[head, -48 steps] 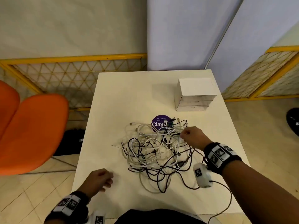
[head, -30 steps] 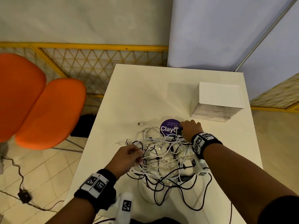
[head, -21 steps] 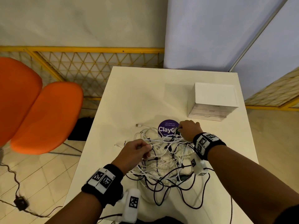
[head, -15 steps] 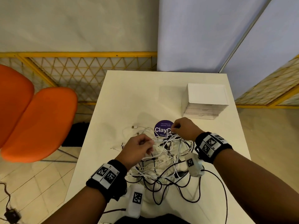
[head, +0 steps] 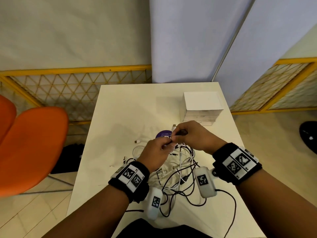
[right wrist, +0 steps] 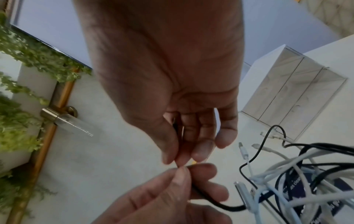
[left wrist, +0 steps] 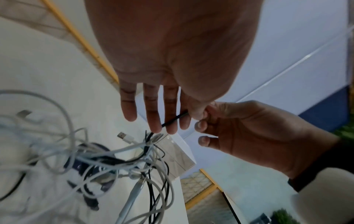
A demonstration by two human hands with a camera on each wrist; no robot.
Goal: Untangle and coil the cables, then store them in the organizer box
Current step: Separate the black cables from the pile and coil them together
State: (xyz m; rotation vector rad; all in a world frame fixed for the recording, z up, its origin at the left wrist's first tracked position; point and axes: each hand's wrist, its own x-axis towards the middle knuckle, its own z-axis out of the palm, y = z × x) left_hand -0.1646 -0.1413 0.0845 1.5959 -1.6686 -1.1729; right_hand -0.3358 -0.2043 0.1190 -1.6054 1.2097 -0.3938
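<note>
A tangle of white and black cables [head: 178,167] lies on the white table [head: 130,107] in front of me. Just above its far edge my two hands meet. My left hand [head: 169,143] pinches a thin black cable [left wrist: 172,120] between thumb and forefinger, the other fingers straight. My right hand [head: 175,134] pinches the same black cable [right wrist: 216,204] close to its end, fingertip to fingertip with the left. The cable runs down into the tangle [right wrist: 296,174]. The white organizer box [head: 202,102] with its clear drawer fronts [right wrist: 291,94] stands shut behind the hands.
A round purple sticker [head: 163,134] lies partly under the pile. Two orange chairs [head: 34,148] stand left of the table, and a yellow lattice fence [head: 77,79] runs behind it. Black leads from my wrist cameras trail over the table's front edge [head: 233,212].
My left hand came from the table's front edge into the pile. Both hands then rose and met above the tangle's far edge, pinching a black cable.
</note>
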